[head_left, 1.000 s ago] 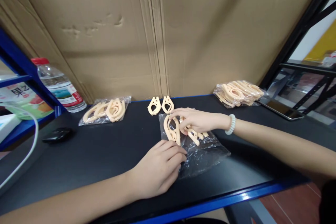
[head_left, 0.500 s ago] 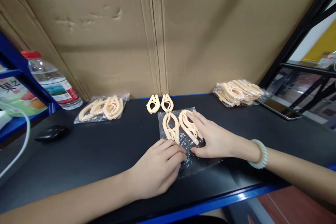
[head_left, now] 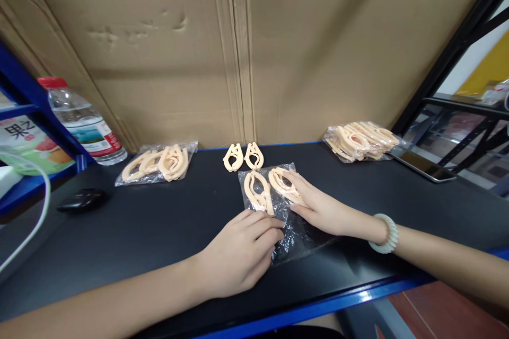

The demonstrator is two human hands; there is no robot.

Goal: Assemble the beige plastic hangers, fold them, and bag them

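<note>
A transparent plastic bag lies flat on the desk before me with two cream folding hangers inside, side by side. My left hand has its fingers curled and pressed together at the bag's lower left, just below the left hanger. My right hand is bent round the right hanger, fingers along its far side and thumb at its lower end; part of that hanger is hidden under the hand. Two loose folded hangers, one at left and one at right, lie just beyond the bag.
Bagged hangers lie at left and in a stack at right, beside a phone. A water bottle, a black mouse and a white cable are at left. A cardboard wall stands behind the desk.
My right thumb has moved up from the bag onto the lower end of the right hanger. That hanger has shifted slightly up and left. My left hand has barely moved.
</note>
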